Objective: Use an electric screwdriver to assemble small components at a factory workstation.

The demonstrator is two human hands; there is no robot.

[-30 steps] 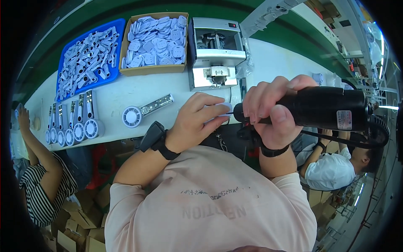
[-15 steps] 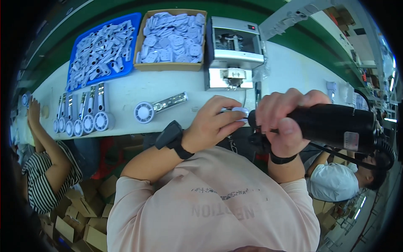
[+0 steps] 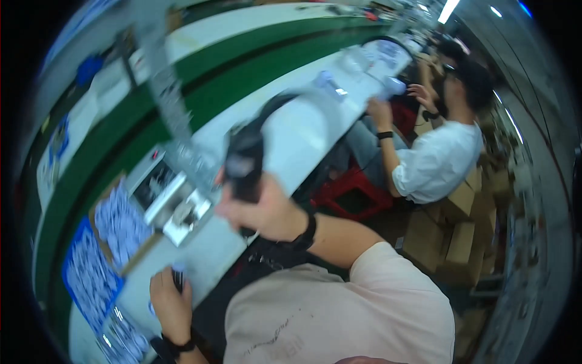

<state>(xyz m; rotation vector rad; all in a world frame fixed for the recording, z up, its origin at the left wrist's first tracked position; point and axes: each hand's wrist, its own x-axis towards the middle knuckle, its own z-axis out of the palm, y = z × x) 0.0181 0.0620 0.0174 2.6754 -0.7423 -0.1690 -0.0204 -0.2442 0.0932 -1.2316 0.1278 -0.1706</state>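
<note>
My right hand is wrapped round a black power screwdriver, held up over the table; it is smeared by motion, and a dark cable curves away from its upper end. Lower left, my left hand is closed round a pale lilac handheld fan part with a dark section, mostly covered by the fingers. Just left of that hand, a round lilac fan head shows in part. Several fans with open handles lie at the table's lower left.
A silver machine stands behind my hands. Beside it are a carton of lilac covers and a blue tray of handle parts. On the right a co-worker in white sits by a red stool, near cardboard boxes.
The view has swung to the right, bringing the co-worker into fuller sight. My hands have moved apart; the screwdriver has gone from lying level to pointing upright, away from the part in my left hand.
</note>
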